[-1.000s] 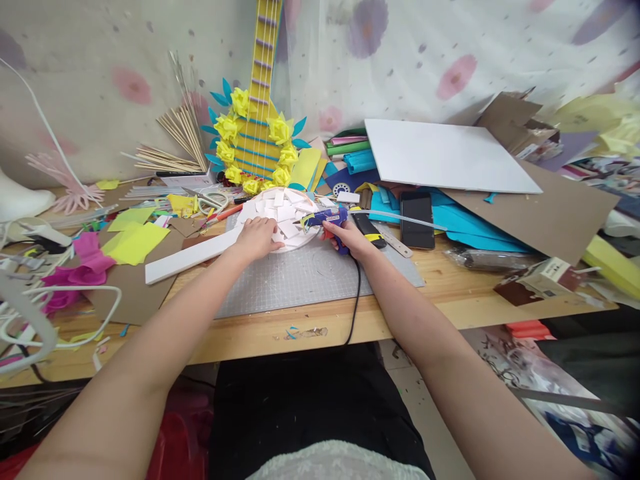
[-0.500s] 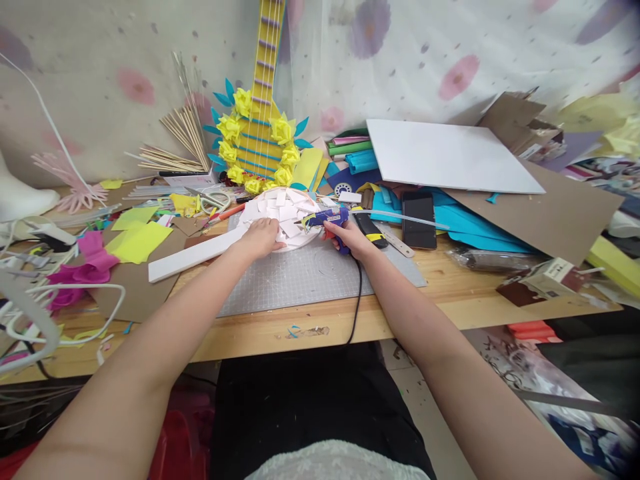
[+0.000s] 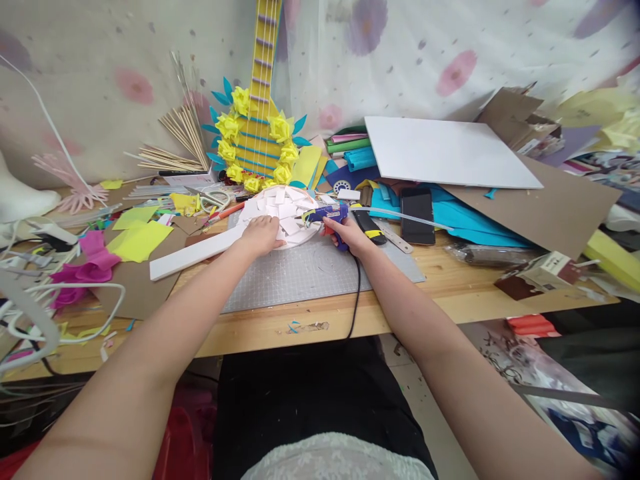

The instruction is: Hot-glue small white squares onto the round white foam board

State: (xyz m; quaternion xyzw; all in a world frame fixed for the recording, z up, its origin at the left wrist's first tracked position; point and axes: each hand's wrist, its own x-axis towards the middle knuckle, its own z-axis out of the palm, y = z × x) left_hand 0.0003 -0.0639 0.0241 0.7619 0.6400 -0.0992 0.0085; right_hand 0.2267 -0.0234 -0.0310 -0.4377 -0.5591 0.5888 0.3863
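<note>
My right hand (image 3: 345,235) is closed around the handle of a blue hot glue gun (image 3: 325,213), a finger by its orange trigger. A long clear glue stick (image 3: 400,215) sticks out of the gun's back, and its nozzle points left over a round white piece (image 3: 287,210) covered with overlapping white scraps. My left hand (image 3: 263,235) grips this piece where a long white foam-board strip (image 3: 195,255) meets the round part; its fingertips are partly hidden. The white piece lies on a grey cutting mat (image 3: 280,280).
Behind stands a yellow paper guitar (image 3: 257,143) with yellow flowers. A utility knife (image 3: 371,230), a steel ruler (image 3: 397,239) and a phone (image 3: 418,217) lie at right, near a white board (image 3: 445,150). Left are scissors (image 3: 207,199), bamboo sticks (image 3: 185,137) and paper scraps. The gun's black cord (image 3: 356,300) crosses the table edge.
The camera view has shifted slightly. Both hands keep nearly the same places, and the glue gun's nozzle stays over the white piece.
</note>
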